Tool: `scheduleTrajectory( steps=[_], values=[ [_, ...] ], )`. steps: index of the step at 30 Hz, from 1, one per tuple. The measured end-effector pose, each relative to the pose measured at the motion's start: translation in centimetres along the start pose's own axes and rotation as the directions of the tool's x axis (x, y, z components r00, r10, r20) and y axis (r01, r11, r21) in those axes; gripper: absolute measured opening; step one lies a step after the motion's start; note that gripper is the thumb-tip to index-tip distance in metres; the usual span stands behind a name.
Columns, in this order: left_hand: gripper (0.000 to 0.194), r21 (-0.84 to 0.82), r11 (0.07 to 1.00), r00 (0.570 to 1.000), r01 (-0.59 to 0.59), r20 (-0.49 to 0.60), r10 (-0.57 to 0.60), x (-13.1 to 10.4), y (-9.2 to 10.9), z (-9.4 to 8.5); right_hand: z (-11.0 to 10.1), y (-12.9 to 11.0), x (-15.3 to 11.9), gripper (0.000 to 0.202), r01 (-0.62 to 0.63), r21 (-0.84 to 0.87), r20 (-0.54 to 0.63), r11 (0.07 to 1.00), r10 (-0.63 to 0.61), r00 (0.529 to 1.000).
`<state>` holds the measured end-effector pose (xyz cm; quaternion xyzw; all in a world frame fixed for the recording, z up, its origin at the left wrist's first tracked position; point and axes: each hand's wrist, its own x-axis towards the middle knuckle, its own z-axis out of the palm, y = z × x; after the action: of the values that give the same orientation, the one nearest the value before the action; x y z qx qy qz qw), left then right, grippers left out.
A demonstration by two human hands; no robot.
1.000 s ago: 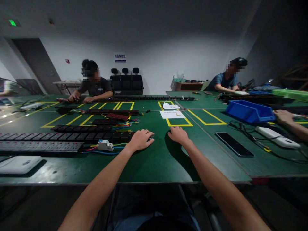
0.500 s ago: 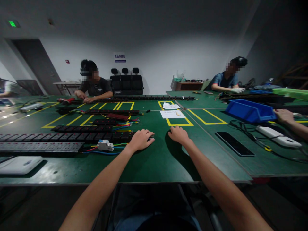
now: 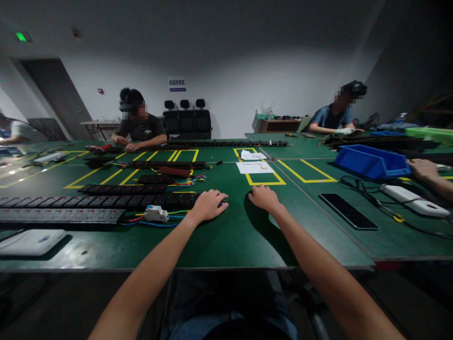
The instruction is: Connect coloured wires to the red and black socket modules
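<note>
My left hand (image 3: 211,205) is closed over the right end of a long black power strip (image 3: 106,201), and its fingers hide that end. A small dark tip shows beyond the fingertips. My right hand (image 3: 264,198) rests on the green table with its fingers curled in, and nothing shows in it. Below the strip lies a grey strip (image 3: 63,216) with a row of sockets. Near my left wrist, a white circuit breaker (image 3: 156,214) sits among red, blue and green-yellow wires. Shorter black strips (image 3: 122,189) lie just beyond.
White paper sheets (image 3: 254,167) lie past my right hand. To the right are a phone (image 3: 348,211), a blue bin (image 3: 371,162), cables and a white device (image 3: 414,200), with another person's hand (image 3: 424,169) by the bin. Two co-workers sit across the table. A white box (image 3: 33,242) lies front left.
The view has shifted slightly, and both my hands keep their places on the table. The co-worker at the far right has drawn a gloved hand in closer to the other hand.
</note>
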<state>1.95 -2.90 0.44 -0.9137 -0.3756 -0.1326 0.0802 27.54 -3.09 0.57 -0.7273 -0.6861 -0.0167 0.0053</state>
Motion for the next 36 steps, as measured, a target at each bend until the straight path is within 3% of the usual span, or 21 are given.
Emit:
scheduleTrajectory(
  steps=[36],
  values=[
    [0.037,0.013,1.000,0.999,-0.027,-0.019,0.027,-0.15,-0.24,0.26,-0.15,0.13,0.09,0.044,0.017,-0.015,0.023,1.000,-0.017,1.000]
  ],
)
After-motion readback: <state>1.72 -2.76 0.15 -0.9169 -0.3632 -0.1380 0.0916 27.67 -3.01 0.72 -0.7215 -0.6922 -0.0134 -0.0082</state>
